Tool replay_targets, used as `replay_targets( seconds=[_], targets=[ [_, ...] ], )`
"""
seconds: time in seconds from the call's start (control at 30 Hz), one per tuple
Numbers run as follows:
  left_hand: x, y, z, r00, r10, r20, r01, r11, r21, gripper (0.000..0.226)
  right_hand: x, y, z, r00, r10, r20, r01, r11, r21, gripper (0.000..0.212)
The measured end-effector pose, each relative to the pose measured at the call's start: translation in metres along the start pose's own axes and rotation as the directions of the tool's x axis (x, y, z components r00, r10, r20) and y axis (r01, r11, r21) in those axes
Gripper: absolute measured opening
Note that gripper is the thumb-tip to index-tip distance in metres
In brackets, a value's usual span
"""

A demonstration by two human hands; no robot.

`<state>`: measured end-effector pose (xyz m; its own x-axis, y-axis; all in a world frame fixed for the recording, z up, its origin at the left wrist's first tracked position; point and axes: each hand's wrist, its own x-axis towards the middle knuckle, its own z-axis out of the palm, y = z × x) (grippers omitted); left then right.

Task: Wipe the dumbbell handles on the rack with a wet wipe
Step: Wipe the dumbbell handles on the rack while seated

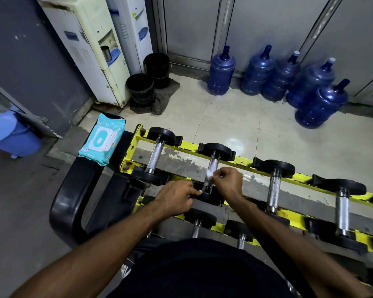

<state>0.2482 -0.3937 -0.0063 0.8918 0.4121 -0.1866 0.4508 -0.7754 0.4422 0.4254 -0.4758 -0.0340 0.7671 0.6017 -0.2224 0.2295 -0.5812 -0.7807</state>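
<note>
The wet wipe [209, 173] is a small white wad pressed against the left side of the knurled handle [213, 166] of the second dumbbell from the left on the rack's top tier. The right hand [229, 181] pinches it between thumb and fingertips, with the other fingers curled in. The left hand [177, 197] lies just left of the near end of the same handle. Its fingers are curled and its tips are drawn together beside the dumbbell's near head; whether they grip the bar or only touch it cannot be told. That dumbbell rests across the yellow rack [242, 161], its far black head [215, 149] seated on the far rail. The first dumbbell [154, 154] lies to its left, and a third [274, 190] and fourth [341, 214] lie to its right, all parallel and spaced apart. Smaller dumbbells [199, 219] sit on the tier below, nearer the person. A turquoise pack of wipes [101, 139] with its flap closed lies on the rack's black end frame [67, 201] at the left. Farther off, five blue water jugs [222, 72] stand along the far wall on the right. Two black buckets [140, 87] stand beside two water dispensers [88, 50] at the far left. A blue bin [9, 131] stands at the left edge.
</note>
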Motion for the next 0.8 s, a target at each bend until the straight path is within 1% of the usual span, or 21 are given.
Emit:
replay_targets(
  seconds=[0.07, 0.1, 0.13, 0.17, 0.23, 0.3, 0.33, 0.4, 0.47, 0.53, 0.57, 0.63, 0.67, 0.73, 0.77, 0.8],
  targets=[
    [0.0, 0.0, 0.0, 1.0, -0.001, 0.003, 0.001, 1.0, -0.004, 0.042, 0.014, -0.005, 0.002, 0.984, 0.156, -0.087, -0.142, 0.979, 0.148, 0.01],
    [-0.001, 0.0, 0.0, 1.0, -0.001, 0.009, 0.001, 1.0, -0.001, 0.042, 0.023, -0.007, 0.003, 0.959, 0.258, -0.117, -0.224, 0.944, 0.244, 0.01],
    [-0.002, 0.001, -0.001, 1.0, -0.001, 0.014, 0.0, 1.0, 0.005, 0.043, 0.033, -0.008, 0.005, 0.927, 0.36, -0.104, -0.302, 0.881, 0.365, 0.01],
    [-0.002, 0.001, -0.001, 1.0, 0.001, 0.017, -0.001, 1.0, 0.011, 0.043, 0.042, -0.009, 0.007, 0.893, 0.447, -0.046, -0.376, 0.799, 0.47, 0.011],
    [-0.003, 0.001, -0.002, 1.0, 0.001, 0.018, -0.001, 1.0, 0.014, 0.044, 0.057, -0.008, 0.009, 0.818, 0.559, 0.134, -0.528, 0.637, 0.562, 0.013],
    [-0.004, 0.002, -0.002, 1.0, -0.002, 0.02, 0.001, 1.0, 0.02, 0.044, 0.061, -0.011, 0.007, 0.721, 0.632, 0.284, -0.651, 0.48, 0.588, 0.011],
    [-0.004, 0.002, -0.002, 1.0, -0.001, 0.024, 0.0, 1.0, 0.022, 0.044, 0.062, -0.012, 0.007, 0.686, 0.65, 0.327, -0.687, 0.431, 0.585, 0.012],
    [-0.004, 0.002, -0.002, 0.999, 0.0, 0.032, 0.0, 1.0, 0.023, 0.045, 0.066, -0.014, 0.009, 0.648, 0.657, 0.386, -0.723, 0.369, 0.585, 0.018],
    [-0.003, 0.002, -0.003, 0.999, 0.004, 0.032, -0.005, 1.0, 0.031, 0.045, 0.069, -0.011, 0.009, 0.66, 0.661, 0.358, -0.69, 0.344, 0.637, 0.02],
    [-0.003, 0.002, -0.003, 1.0, 0.0, 0.028, -0.001, 1.0, 0.026, 0.044, 0.071, -0.007, 0.012, 0.723, 0.651, 0.232, -0.589, 0.405, 0.699, 0.019],
    [-0.003, 0.002, -0.003, 1.0, -0.002, 0.025, 0.001, 1.0, 0.023, 0.044, 0.066, -0.008, 0.013, 0.761, 0.632, 0.144, -0.53, 0.478, 0.7, 0.018],
    [-0.003, 0.003, -0.004, 1.0, -0.002, 0.023, 0.002, 1.0, 0.022, 0.044, 0.053, -0.013, 0.017, 0.811, 0.574, -0.112, -0.374, 0.657, 0.655, 0.017],
    [-0.003, 0.003, -0.004, 1.0, 0.0, 0.022, -0.001, 1.0, 0.023, 0.044, 0.046, -0.014, 0.019, 0.85, 0.484, -0.208, -0.285, 0.755, 0.59, 0.013],
    [-0.002, 0.002, -0.004, 1.0, 0.003, 0.026, -0.003, 1.0, 0.03, 0.044, 0.034, -0.017, 0.022, 0.931, 0.231, -0.284, -0.114, 0.92, 0.376, 0.007],
    [-0.002, 0.003, -0.005, 1.0, 0.002, 0.028, -0.003, 0.999, 0.033, 0.044, 0.03, -0.015, 0.021, 0.954, 0.094, -0.285, -0.022, 0.969, 0.244, 0.01],
    [-0.001, 0.002, -0.005, 1.0, 0.002, 0.028, -0.003, 0.999, 0.033, 0.044, 0.028, -0.013, 0.022, 0.96, -0.067, -0.271, 0.094, 0.992, 0.089, 0.013]
  ],
)
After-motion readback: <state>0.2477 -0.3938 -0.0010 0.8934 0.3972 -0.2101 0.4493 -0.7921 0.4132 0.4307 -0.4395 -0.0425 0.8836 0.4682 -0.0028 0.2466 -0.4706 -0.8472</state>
